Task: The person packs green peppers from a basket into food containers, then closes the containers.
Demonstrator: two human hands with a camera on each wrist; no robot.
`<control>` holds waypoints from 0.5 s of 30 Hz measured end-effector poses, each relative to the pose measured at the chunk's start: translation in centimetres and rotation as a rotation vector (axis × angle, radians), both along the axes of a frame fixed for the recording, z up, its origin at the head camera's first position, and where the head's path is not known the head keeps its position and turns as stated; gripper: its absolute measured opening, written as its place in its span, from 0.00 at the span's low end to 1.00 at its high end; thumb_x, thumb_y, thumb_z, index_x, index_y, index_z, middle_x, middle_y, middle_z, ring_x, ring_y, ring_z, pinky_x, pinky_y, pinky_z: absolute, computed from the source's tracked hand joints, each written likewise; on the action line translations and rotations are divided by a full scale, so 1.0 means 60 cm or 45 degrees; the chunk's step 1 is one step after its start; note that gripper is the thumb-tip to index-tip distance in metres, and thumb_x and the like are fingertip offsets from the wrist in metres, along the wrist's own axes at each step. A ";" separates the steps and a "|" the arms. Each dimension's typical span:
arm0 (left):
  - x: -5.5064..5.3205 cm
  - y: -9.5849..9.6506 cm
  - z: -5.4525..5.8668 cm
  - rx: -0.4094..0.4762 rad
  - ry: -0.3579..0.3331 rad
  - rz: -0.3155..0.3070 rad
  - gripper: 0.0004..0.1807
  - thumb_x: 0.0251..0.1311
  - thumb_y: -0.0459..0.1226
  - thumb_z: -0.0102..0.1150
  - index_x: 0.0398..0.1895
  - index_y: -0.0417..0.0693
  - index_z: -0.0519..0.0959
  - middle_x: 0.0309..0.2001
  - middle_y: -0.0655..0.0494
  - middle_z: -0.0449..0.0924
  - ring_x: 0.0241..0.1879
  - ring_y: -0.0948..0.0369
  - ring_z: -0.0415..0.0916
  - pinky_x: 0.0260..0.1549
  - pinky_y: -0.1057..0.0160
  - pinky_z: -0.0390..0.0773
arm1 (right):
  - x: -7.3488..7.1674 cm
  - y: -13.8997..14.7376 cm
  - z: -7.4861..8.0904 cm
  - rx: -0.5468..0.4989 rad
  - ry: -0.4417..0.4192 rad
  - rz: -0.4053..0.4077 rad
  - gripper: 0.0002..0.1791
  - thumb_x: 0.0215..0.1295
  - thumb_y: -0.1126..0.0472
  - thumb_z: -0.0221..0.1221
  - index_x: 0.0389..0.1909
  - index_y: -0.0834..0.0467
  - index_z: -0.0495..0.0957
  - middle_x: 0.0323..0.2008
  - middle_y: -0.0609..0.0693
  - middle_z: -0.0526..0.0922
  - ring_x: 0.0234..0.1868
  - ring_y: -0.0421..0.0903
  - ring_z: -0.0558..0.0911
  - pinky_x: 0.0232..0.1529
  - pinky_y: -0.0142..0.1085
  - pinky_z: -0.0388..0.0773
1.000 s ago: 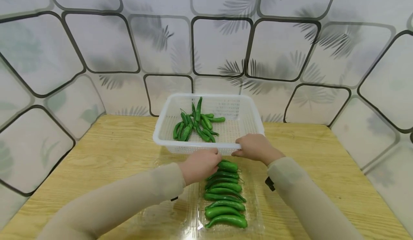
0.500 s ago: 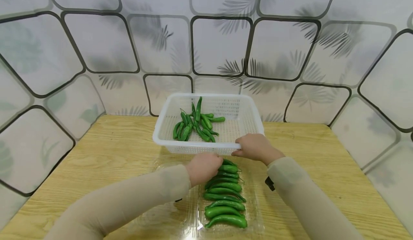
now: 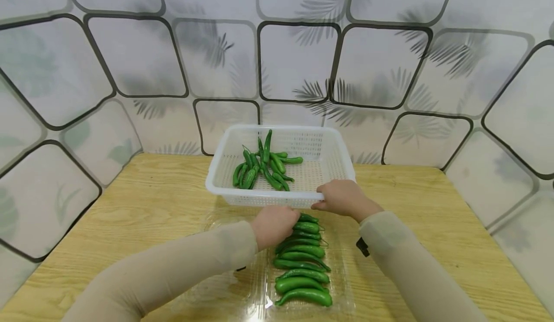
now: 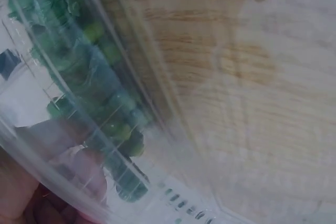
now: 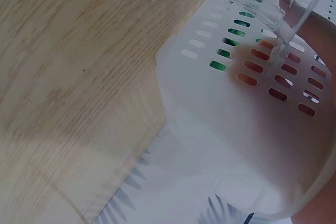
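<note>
My left hand (image 3: 275, 226) is at the far end of a row of green chili peppers (image 3: 303, 274), its fingers curled at the left end of the farthest pepper (image 3: 310, 218). The peppers lie crosswise in one half of a clear plastic clamshell box (image 3: 348, 293), whose other half lies spread to the left under my forearm. In the left wrist view, clear plastic covers the left fingers (image 4: 86, 174) and the green peppers (image 4: 84, 66). My right hand (image 3: 342, 197) grips the near rim of a white perforated plastic basket (image 3: 259, 194), thumb below the rim.
Loose chili peppers (image 3: 253, 170) are heaped in the basket's left part. The wooden table (image 3: 151, 197) meets a patterned cloth backdrop (image 3: 298, 62) behind the basket. The basket's wall (image 5: 210, 103) fills much of the right wrist view.
The left hand has shifted slightly right and settled at the row's far end, where one more pepper now shows beyond the others. The right hand and basket have stayed put.
</note>
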State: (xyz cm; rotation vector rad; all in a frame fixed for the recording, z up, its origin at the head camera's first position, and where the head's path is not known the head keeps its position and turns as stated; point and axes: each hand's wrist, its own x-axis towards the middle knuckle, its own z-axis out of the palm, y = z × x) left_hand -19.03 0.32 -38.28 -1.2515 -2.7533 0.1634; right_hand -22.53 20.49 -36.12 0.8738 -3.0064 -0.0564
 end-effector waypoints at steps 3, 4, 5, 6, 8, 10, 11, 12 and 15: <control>-0.001 0.000 -0.001 0.007 0.004 -0.006 0.04 0.56 0.38 0.62 0.30 0.49 0.78 0.24 0.58 0.78 0.23 0.63 0.76 0.18 0.65 0.74 | 0.000 0.000 0.001 0.001 -0.004 -0.002 0.18 0.56 0.42 0.62 0.19 0.49 0.70 0.15 0.41 0.71 0.15 0.40 0.68 0.16 0.37 0.65; -0.001 -0.001 -0.001 0.008 0.003 -0.009 0.04 0.56 0.38 0.63 0.30 0.49 0.78 0.24 0.59 0.78 0.23 0.63 0.76 0.18 0.65 0.74 | 0.000 -0.001 0.001 0.001 -0.004 -0.001 0.19 0.56 0.42 0.62 0.18 0.49 0.70 0.15 0.41 0.70 0.15 0.40 0.68 0.16 0.37 0.65; -0.002 -0.001 -0.002 0.008 -0.001 -0.010 0.05 0.56 0.39 0.63 0.30 0.49 0.78 0.25 0.59 0.78 0.23 0.63 0.76 0.18 0.65 0.74 | 0.000 -0.001 0.001 0.000 -0.005 0.001 0.19 0.56 0.42 0.62 0.18 0.49 0.70 0.14 0.41 0.70 0.15 0.40 0.68 0.15 0.37 0.65; -0.002 -0.001 -0.002 0.008 -0.006 -0.012 0.05 0.56 0.39 0.63 0.30 0.49 0.78 0.25 0.59 0.78 0.23 0.63 0.76 0.18 0.65 0.74 | -0.001 -0.001 0.000 0.002 -0.003 0.004 0.19 0.56 0.42 0.62 0.18 0.49 0.69 0.14 0.41 0.70 0.15 0.40 0.68 0.15 0.37 0.65; -0.003 -0.002 -0.002 -0.001 -0.016 -0.011 0.06 0.56 0.41 0.63 0.31 0.50 0.78 0.25 0.59 0.79 0.23 0.64 0.76 0.17 0.65 0.73 | -0.002 -0.001 0.000 0.001 -0.003 0.009 0.19 0.56 0.42 0.62 0.18 0.49 0.69 0.14 0.41 0.69 0.14 0.40 0.68 0.15 0.36 0.65; -0.004 -0.004 -0.001 -0.007 -0.016 -0.013 0.07 0.56 0.43 0.63 0.31 0.51 0.78 0.26 0.60 0.79 0.24 0.64 0.76 0.17 0.65 0.73 | -0.002 -0.001 0.000 0.004 0.002 0.016 0.19 0.56 0.42 0.62 0.18 0.49 0.69 0.14 0.41 0.69 0.14 0.40 0.68 0.15 0.36 0.64; -0.004 -0.005 0.000 -0.009 -0.013 -0.016 0.07 0.56 0.43 0.63 0.32 0.51 0.78 0.26 0.61 0.79 0.23 0.65 0.75 0.16 0.65 0.72 | -0.002 -0.001 0.000 0.005 0.002 0.014 0.19 0.56 0.42 0.62 0.18 0.49 0.69 0.14 0.41 0.69 0.14 0.40 0.68 0.15 0.36 0.64; -0.004 -0.007 0.001 -0.006 -0.004 -0.025 0.08 0.56 0.44 0.63 0.32 0.52 0.78 0.25 0.61 0.78 0.23 0.65 0.75 0.16 0.65 0.72 | -0.002 -0.001 0.000 0.006 0.002 0.011 0.19 0.56 0.42 0.62 0.18 0.49 0.68 0.14 0.41 0.69 0.14 0.40 0.68 0.15 0.36 0.65; -0.003 -0.014 0.007 0.051 0.022 -0.073 0.08 0.58 0.45 0.61 0.29 0.53 0.76 0.22 0.63 0.75 0.19 0.67 0.72 0.13 0.67 0.69 | -0.002 0.000 -0.001 0.012 -0.003 0.001 0.20 0.56 0.42 0.62 0.17 0.49 0.68 0.14 0.41 0.69 0.15 0.40 0.68 0.15 0.36 0.65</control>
